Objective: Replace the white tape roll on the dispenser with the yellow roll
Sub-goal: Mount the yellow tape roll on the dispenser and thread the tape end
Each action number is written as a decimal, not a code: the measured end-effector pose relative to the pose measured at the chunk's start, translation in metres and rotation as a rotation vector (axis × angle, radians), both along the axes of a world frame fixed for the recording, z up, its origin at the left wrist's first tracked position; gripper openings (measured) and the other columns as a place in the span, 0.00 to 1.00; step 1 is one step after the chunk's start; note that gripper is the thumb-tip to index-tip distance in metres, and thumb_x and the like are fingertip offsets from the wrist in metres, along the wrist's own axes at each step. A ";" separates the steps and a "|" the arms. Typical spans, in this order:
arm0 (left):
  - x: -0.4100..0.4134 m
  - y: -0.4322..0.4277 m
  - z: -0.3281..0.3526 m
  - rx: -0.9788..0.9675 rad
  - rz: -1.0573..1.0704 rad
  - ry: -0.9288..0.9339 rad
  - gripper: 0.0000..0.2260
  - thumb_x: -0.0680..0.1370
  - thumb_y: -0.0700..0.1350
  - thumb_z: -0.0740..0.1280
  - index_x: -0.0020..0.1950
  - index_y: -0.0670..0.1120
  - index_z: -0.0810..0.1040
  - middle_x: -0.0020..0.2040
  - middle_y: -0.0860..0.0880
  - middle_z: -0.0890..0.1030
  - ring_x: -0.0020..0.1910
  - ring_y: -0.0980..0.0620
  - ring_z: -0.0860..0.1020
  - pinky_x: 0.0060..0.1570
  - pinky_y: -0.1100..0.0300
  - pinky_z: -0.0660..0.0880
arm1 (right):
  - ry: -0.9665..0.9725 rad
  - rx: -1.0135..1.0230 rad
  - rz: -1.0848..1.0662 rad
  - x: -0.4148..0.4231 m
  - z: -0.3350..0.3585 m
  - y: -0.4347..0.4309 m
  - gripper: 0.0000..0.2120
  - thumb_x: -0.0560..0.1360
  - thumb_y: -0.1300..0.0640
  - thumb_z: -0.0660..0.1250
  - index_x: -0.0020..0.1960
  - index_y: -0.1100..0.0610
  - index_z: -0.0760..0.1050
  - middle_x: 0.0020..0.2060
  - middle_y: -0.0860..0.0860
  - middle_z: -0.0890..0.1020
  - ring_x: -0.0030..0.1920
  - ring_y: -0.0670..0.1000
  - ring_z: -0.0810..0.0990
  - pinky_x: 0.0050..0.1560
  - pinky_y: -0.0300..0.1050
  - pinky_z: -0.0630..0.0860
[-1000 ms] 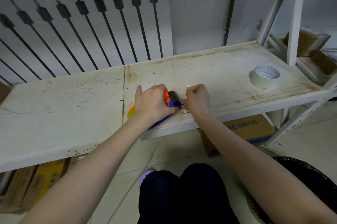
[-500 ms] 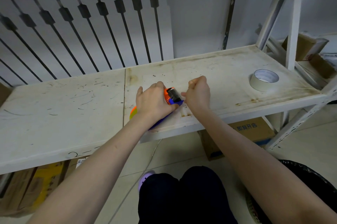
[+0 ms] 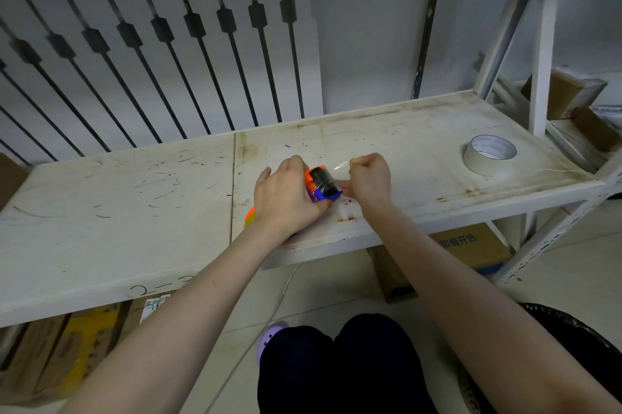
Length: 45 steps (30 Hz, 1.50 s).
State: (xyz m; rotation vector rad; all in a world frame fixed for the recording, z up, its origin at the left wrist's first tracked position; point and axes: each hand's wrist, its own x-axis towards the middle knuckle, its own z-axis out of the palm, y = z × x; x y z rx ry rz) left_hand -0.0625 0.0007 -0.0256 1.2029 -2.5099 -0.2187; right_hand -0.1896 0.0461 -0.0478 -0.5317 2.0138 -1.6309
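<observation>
An orange and blue tape dispenser [image 3: 322,185] lies near the front edge of the white shelf board [image 3: 134,198], its black roller end showing. My left hand [image 3: 286,195] covers and grips its body, so the roll on it is hidden. My right hand [image 3: 369,180] is closed just to the right of the roller, pinching a thin clear strip of tape [image 3: 340,165] that stretches from the dispenser. A pale cream tape roll [image 3: 488,154] lies flat at the right end of the shelf, well away from both hands.
A white radiator [image 3: 161,53] stands behind the shelf. Shelf uprights [image 3: 542,43] rise at the right. Cardboard boxes [image 3: 471,245] sit on the floor under the shelf, a black bin [image 3: 572,339] at lower right. My knees [image 3: 336,363] are below the front edge.
My right hand has drawn away from the dispenser, up and to the right, pulling a clear tape strip taut. The left hand stays on the dispenser. The camera view tilted upward slightly.
</observation>
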 end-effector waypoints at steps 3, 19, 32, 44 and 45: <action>0.009 -0.002 0.001 0.032 0.014 0.118 0.25 0.63 0.60 0.72 0.52 0.47 0.70 0.49 0.50 0.77 0.46 0.46 0.77 0.43 0.56 0.70 | -0.074 -0.048 0.113 -0.003 0.016 0.007 0.06 0.77 0.63 0.58 0.49 0.63 0.72 0.39 0.47 0.75 0.34 0.47 0.82 0.33 0.40 0.79; 0.028 -0.012 -0.001 0.112 0.024 0.395 0.25 0.60 0.55 0.76 0.48 0.48 0.68 0.45 0.52 0.77 0.42 0.51 0.76 0.36 0.60 0.70 | -0.033 -0.129 0.173 0.011 0.038 0.005 0.07 0.73 0.54 0.69 0.39 0.56 0.76 0.31 0.49 0.82 0.25 0.41 0.79 0.28 0.33 0.74; 0.032 -0.010 -0.005 0.144 -0.016 0.455 0.24 0.60 0.54 0.77 0.47 0.51 0.66 0.43 0.53 0.77 0.40 0.54 0.76 0.35 0.63 0.70 | 0.258 -0.030 0.197 0.012 0.035 0.006 0.07 0.73 0.57 0.70 0.37 0.57 0.81 0.30 0.52 0.83 0.31 0.48 0.82 0.40 0.45 0.82; 0.040 -0.011 -0.009 0.121 -0.061 0.509 0.25 0.60 0.55 0.77 0.48 0.54 0.67 0.45 0.57 0.75 0.43 0.51 0.79 0.42 0.50 0.78 | 0.116 0.035 0.282 0.022 0.028 0.005 0.09 0.73 0.55 0.70 0.44 0.61 0.80 0.30 0.51 0.81 0.28 0.46 0.80 0.27 0.34 0.75; 0.040 -0.010 -0.009 0.125 -0.060 0.514 0.25 0.60 0.55 0.77 0.48 0.53 0.67 0.44 0.58 0.74 0.43 0.52 0.78 0.42 0.51 0.78 | 0.109 0.034 0.284 0.023 0.027 0.006 0.09 0.73 0.55 0.70 0.44 0.61 0.80 0.30 0.50 0.81 0.29 0.46 0.80 0.28 0.35 0.74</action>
